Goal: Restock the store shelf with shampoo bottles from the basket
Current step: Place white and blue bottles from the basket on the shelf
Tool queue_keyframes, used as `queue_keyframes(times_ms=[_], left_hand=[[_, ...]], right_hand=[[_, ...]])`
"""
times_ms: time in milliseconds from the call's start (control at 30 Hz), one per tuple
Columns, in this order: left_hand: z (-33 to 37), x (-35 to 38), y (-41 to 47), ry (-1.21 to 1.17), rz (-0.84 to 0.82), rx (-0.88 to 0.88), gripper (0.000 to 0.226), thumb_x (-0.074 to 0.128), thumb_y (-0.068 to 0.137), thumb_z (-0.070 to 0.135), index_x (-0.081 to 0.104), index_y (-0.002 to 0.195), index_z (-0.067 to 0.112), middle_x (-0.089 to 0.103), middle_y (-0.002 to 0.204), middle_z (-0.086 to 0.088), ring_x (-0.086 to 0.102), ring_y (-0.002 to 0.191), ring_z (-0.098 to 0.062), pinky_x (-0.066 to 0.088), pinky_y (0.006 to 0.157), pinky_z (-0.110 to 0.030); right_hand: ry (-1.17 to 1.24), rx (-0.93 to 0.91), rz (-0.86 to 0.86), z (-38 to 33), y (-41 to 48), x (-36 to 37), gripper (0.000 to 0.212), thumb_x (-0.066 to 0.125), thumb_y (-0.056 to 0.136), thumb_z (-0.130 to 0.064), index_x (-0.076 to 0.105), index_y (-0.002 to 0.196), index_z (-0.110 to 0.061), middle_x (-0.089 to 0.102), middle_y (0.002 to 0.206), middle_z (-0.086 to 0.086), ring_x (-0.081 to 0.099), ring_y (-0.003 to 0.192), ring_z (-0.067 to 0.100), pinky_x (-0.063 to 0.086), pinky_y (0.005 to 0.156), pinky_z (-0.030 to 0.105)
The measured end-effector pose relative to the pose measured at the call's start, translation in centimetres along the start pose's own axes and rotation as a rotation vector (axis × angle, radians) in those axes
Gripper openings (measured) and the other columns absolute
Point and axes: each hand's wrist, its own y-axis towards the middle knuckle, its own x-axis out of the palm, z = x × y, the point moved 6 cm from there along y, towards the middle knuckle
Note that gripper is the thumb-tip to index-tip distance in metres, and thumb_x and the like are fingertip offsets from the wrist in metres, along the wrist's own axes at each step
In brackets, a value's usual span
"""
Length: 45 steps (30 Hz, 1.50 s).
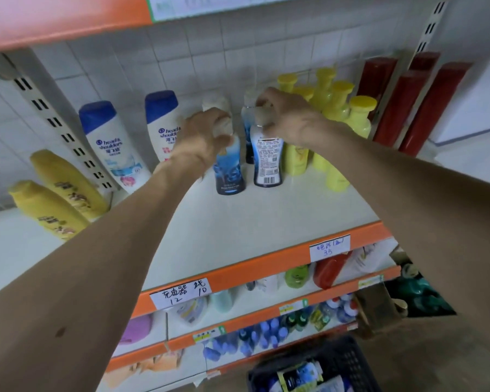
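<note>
The shampoo bottles [231, 171] are dark blue; left of them, white bottles [116, 148] wear blue caps [97, 113]; right, yellow bottles [348, 117], red tubes [425, 108].

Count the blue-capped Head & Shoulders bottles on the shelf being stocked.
2. One Head & Shoulders bottle stands beside the slotted upright; the other right of it, partly behind the left hand. Others may be hidden behind it.

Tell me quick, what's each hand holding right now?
Left hand: grip curled over the cap of the blue shampoo bottle facing front.
Right hand: grip pinching the cap of the blue shampoo bottle showing its barcode.
</note>
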Motion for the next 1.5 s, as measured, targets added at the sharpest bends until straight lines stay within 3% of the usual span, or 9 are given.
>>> queue_keyframes(times_ms=[233, 400, 633, 767, 867, 967, 1100, 1233, 1500], left_hand=[[0.0, 0.1, 0.7, 0.03, -0.026, -0.019, 0.047, 0.066, 0.087, 0.019, 0.052, 0.132, 0.018, 0.056, 0.133, -0.004, 0.055, 0.117, -0.026, 0.04, 0.091, -0.025], [-0.2, 0.2, 0.7, 0.009, -0.018, -0.023, 0.047, 0.067, 0.088, 0.019, 0.052, 0.132, 0.018, 0.056, 0.132, -0.002, 0.055, 0.116, -0.024, 0.038, 0.086, -0.022], [-0.4, 0.1, 0.9, 0.034, -0.012, -0.003, 0.049, 0.068, 0.087, 0.024, 0.052, 0.132, 0.019, 0.056, 0.133, -0.002, 0.054, 0.118, -0.024, 0.042, 0.097, -0.031], [-0.5, 0.1, 1.2, 0.035, -0.016, -0.008, 0.049, 0.068, 0.086, 0.025, 0.052, 0.132, 0.02, 0.057, 0.132, -0.001, 0.055, 0.117, -0.024, 0.043, 0.095, -0.031], [-0.5, 0.0, 1.3, 0.024, -0.009, -0.008, 0.049, 0.069, 0.086, 0.026, 0.052, 0.131, 0.019, 0.057, 0.131, -0.001, 0.055, 0.116, -0.024, 0.042, 0.093, -0.029], [-0.5, 0.1, 1.4, 0.019, 0.027, -0.03, 0.047, 0.068, 0.086, 0.026, 0.053, 0.13, 0.02, 0.059, 0.129, -0.001, 0.057, 0.112, -0.024, 0.04, 0.084, -0.026], [-0.2, 0.1, 1.5, 0.036, 0.036, -0.035, 0.044, 0.065, 0.088, 0.024, 0.054, 0.13, 0.019, 0.059, 0.13, -0.003, 0.057, 0.113, -0.026, 0.042, 0.088, -0.03], [-0.3, 0.1, 1.2, -0.002, 0.031, -0.018, 0.044, 0.063, 0.088, 0.024, 0.053, 0.131, 0.02, 0.058, 0.13, -0.003, 0.056, 0.115, -0.026, 0.042, 0.091, -0.031], [-0.2, 0.8, 1.5, 0.013, 0.049, 0.012, 0.044, 0.064, 0.088, 0.028, 0.053, 0.131, 0.023, 0.058, 0.13, -0.006, 0.054, 0.118, -0.026, 0.042, 0.096, -0.036]], right_hand=[[-0.11, 0.012, 0.039, -0.9, 0.9, -0.6, 0.03, 0.059, 0.092, -0.022, 0.064, 0.119, -0.01, 0.064, 0.116, 0.01, 0.061, 0.107, 0.029, 0.042, 0.076, 0.029], [-0.246, 0.042, 0.082, -1.1, 0.8, -0.8, 0.045, 0.062, 0.089, -0.046, 0.055, 0.121, -0.015, 0.053, 0.111, 0.009, 0.052, 0.096, 0.029, 0.035, 0.071, 0.034], [0.018, -0.005, -0.253, -1.3, 0.7, -0.2, 0.039, 0.07, 0.08, -0.01, 0.059, 0.118, -0.013, 0.064, 0.111, 0.009, 0.07, 0.072, 0.018, 0.059, 0.061, 0.03], [-0.009, -0.029, -0.201, -1.4, 0.6, -0.4, 0.037, 0.065, 0.08, -0.007, 0.06, 0.115, -0.02, 0.059, 0.108, 0.004, 0.06, 0.056, 0.012, 0.042, 0.039, 0.016], [0.007, 0.044, -0.073, -1.0, 1.2, -0.2, 0.027, 0.072, 0.08, -0.016, 0.063, 0.103, -0.007, 0.07, 0.095, 0.01, 0.063, 0.057, 0.016, 0.045, 0.046, 0.022], [-0.001, 0.07, 0.01, -0.6, 1.4, -0.5, 0.041, 0.078, 0.077, -0.027, 0.059, 0.107, -0.008, 0.067, 0.094, 0.007, 0.066, 0.073, 0.019, 0.05, 0.059, 0.029], [0.039, 0.031, -0.106, -0.5, 1.1, -0.8, 0.042, 0.073, 0.073, -0.008, 0.063, 0.114, -0.009, 0.069, 0.095, 0.008, 0.069, 0.074, 0.018, 0.052, 0.059, 0.026], [0.067, 0.038, -0.042, -0.2, 1.2, -1.1, 0.032, 0.075, 0.075, -0.012, 0.068, 0.105, -0.01, 0.073, 0.082, 0.008, 0.073, 0.07, 0.015, 0.061, 0.07, 0.032], [0.113, 0.101, 0.077, 0.9, 1.2, -0.5, 0.036, 0.078, 0.078, -0.023, 0.062, 0.109, -0.013, 0.068, 0.098, 0.006, 0.072, 0.083, 0.021, 0.059, 0.081, 0.039]])
